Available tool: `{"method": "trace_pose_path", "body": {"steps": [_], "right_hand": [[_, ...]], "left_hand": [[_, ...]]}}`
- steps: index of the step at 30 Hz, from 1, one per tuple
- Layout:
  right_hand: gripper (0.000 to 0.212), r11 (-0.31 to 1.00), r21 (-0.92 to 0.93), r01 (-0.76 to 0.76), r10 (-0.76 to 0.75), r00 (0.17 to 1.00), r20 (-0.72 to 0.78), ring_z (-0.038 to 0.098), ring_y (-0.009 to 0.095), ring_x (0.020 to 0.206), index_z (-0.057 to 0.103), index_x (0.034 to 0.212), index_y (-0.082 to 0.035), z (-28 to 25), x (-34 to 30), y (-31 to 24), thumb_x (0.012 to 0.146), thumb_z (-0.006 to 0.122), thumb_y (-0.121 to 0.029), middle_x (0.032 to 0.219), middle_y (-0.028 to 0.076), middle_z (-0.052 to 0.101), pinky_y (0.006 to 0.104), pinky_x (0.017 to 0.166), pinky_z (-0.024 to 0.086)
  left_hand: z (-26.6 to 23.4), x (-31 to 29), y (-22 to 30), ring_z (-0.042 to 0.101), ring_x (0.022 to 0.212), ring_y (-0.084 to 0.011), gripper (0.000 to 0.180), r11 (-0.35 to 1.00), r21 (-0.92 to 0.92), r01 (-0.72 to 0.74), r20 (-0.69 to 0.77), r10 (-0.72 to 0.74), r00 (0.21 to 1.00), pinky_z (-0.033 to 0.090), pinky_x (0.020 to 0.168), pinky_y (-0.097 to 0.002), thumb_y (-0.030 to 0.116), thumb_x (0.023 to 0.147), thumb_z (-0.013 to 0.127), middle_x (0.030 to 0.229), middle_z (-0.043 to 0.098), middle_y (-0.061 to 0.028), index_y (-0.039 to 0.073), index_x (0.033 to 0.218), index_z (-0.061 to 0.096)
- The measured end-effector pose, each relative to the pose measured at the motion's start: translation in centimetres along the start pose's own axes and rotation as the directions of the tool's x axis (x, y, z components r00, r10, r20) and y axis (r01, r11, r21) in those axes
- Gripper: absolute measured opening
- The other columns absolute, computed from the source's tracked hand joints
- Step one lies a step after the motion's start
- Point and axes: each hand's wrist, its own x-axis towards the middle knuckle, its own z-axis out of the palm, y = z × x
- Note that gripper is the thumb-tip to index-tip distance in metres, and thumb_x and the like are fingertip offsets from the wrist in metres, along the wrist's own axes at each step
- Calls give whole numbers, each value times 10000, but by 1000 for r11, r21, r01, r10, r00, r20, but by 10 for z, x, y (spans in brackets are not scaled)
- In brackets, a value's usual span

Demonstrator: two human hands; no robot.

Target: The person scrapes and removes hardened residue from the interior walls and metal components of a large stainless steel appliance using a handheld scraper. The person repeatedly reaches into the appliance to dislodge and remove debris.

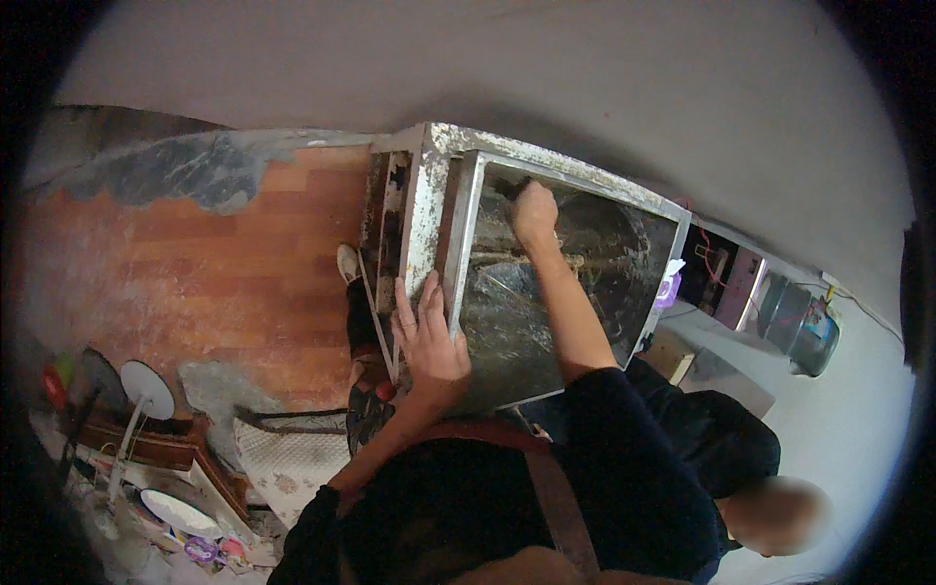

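Before me is a metal frame (426, 210) with flaking white paint. On it lies a dark, streaked, glossy panel (507, 322) with a silvery rim. My left hand (429, 341) lies flat along the near-left part of the rim, fingers stretched out and spread. Toward the panel's far-left corner, my right hand (535, 214) is closed in a fist against the surface. A dark patch shows beside its knuckles; whether it is a held thing or part of the panel cannot be made out. Something clear and crumpled-looking shows on the panel by my right forearm.
Close on my right is another person (702, 429) in dark clothes. Beyond the frame's right end are a purple packet (669, 285) and a large blue water bottle (798, 325). A grey wall (604, 78) runs behind. At lower left stand a white round-headed fan-like object (147, 390) and a patterned cloth (288, 458).
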Motion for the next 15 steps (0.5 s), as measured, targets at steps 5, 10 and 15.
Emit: {"method": "trace_pose_path", "body": {"steps": [5,10,15], "right_hand": [[219,996,87,-24,29,998,-64,716,445,938,736,894,28,25,-1,2,788,767,-161,947,280,732,501,834,588],[201,997,69,46,-45,999,-18,720,439,941,701,894,19,5,-8,0,788,764,-140,938,274,726,499,822,591],[152,996,91,26,-25,1000,-8,727,429,943,732,894,3,27,1,-13,826,728,-133,937,261,739,497,807,594]], "left_hand": [[1,0,5,176,1548,-467,672,999,-10,-40,-20,40,999,166,1220,-598,33,894,546,1601,394,-184,-19,1537,358],[4,-3,-3,186,1542,-479,660,1000,23,14,-41,-13,999,179,1218,-591,59,904,517,1595,401,-190,-10,1541,359],[7,-3,-3,199,1537,-484,663,1000,19,-21,-26,22,999,191,1219,-573,78,903,501,1597,401,-188,-4,1545,359]]}}
